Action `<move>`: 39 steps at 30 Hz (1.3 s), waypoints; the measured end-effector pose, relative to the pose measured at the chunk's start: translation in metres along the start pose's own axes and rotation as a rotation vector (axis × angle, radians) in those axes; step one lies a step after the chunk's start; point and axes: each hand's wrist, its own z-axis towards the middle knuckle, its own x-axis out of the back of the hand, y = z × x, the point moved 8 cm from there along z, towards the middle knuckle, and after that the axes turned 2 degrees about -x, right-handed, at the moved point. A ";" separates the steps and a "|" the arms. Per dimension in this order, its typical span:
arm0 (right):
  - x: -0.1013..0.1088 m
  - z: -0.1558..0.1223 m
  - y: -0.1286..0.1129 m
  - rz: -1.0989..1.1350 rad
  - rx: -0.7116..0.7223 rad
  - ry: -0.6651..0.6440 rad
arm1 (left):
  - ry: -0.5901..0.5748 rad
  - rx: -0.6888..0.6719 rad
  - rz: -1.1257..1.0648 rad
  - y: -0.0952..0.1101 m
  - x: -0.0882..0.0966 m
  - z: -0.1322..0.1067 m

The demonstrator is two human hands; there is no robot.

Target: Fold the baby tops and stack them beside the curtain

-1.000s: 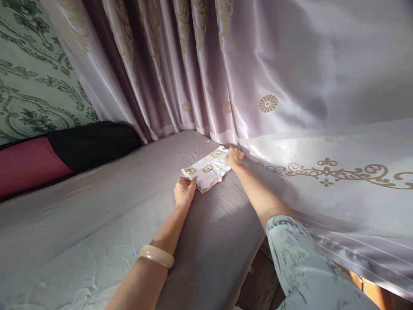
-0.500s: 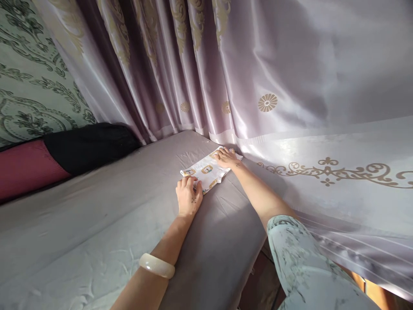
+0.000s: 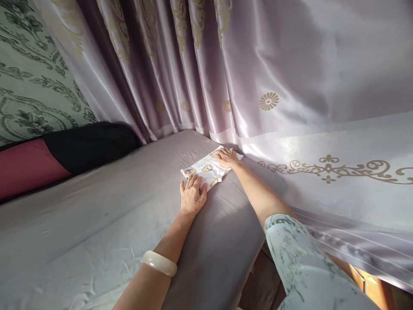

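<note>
A small white garment (image 3: 209, 169) with yellow-orange printed figures lies flat and folded on the grey sheet, near the bed's far corner. My left hand (image 3: 192, 193) rests on its near left end, fingers spread and palm down. On the far right end my right hand (image 3: 227, 158) lies flat, fingers stretched out over the cloth. Neither hand grips the fabric. Parts of the garment are hidden under both hands, so its exact kind is hard to make out.
The grey-sheeted bed (image 3: 97, 224) spreads to the left. A long black and dark red bundle (image 3: 90, 146) lies along the patterned green wall (image 3: 35, 82). Satin mauve curtains (image 3: 245, 86) hang behind and to the right. Dark floor tiles (image 3: 261, 275) show below the bed's edge.
My left hand has shifted slightly to the right and farther onto the garment, its fingers changing from curled to flatter and spread. My right hand stays nearly in place.
</note>
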 end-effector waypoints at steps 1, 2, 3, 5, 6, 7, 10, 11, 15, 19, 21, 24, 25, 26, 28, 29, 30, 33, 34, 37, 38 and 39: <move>0.001 0.000 -0.001 -0.008 -0.001 -0.001 | 0.004 0.006 -0.012 -0.001 0.001 0.000; 0.002 -0.001 -0.002 -0.023 0.000 0.006 | 0.012 0.011 -0.021 -0.001 0.003 0.000; 0.003 -0.003 -0.005 -0.042 0.001 0.019 | 0.023 0.017 -0.028 -0.002 0.004 0.000; 0.006 -0.008 -0.014 -0.071 0.015 0.047 | 0.041 0.026 -0.038 -0.003 0.006 0.000; 0.007 -0.012 -0.021 -0.071 0.030 0.053 | 0.050 0.031 -0.043 -0.003 0.007 -0.001; 0.007 -0.016 -0.028 -0.062 0.051 0.055 | 0.058 0.036 -0.047 -0.003 0.008 -0.001; 0.002 -0.028 -0.051 -0.019 0.112 0.046 | 0.078 0.049 -0.054 -0.005 0.010 -0.001; -0.001 -0.032 -0.057 -0.005 0.118 0.039 | 0.082 0.056 -0.053 -0.005 0.010 -0.001; -0.015 -0.042 -0.068 0.009 0.098 0.029 | 0.066 0.074 -0.047 -0.008 0.008 -0.002; -0.021 -0.044 -0.069 -0.014 0.096 0.066 | 0.061 0.072 -0.046 -0.010 0.006 -0.001; -0.022 -0.043 -0.068 -0.013 0.094 0.057 | 0.058 0.080 -0.051 -0.012 0.005 0.000; -0.020 -0.042 -0.066 -0.018 0.088 0.022 | 0.005 0.078 -0.073 -0.016 0.002 0.002; -0.020 -0.041 -0.066 -0.021 0.087 0.004 | -0.020 0.065 -0.079 -0.018 0.002 0.002; -0.019 -0.041 -0.067 -0.024 0.087 -0.012 | -0.042 0.046 -0.083 -0.020 0.004 0.001; -0.017 -0.043 -0.071 -0.026 0.092 -0.032 | -0.070 0.008 -0.081 -0.028 0.011 -0.002; -0.016 -0.045 -0.076 -0.025 0.102 -0.032 | -0.077 -0.004 -0.075 -0.034 0.016 -0.005; -0.015 -0.048 -0.082 -0.022 0.124 -0.027 | -0.082 -0.008 -0.065 -0.042 0.022 -0.009; -0.015 -0.063 -0.111 0.012 0.261 -0.025 | -0.088 0.006 -0.012 -0.073 0.042 -0.025; -0.016 -0.068 -0.122 0.025 0.315 -0.036 | -0.090 0.001 0.006 -0.084 0.048 -0.031; -0.020 -0.083 -0.149 0.061 0.446 -0.075 | -0.102 0.002 0.067 -0.118 0.067 -0.050; -0.021 -0.086 -0.155 0.070 0.471 -0.081 | -0.099 0.011 0.086 -0.129 0.074 -0.057; -0.021 -0.088 -0.159 0.080 0.488 -0.081 | -0.097 0.020 0.104 -0.139 0.080 -0.064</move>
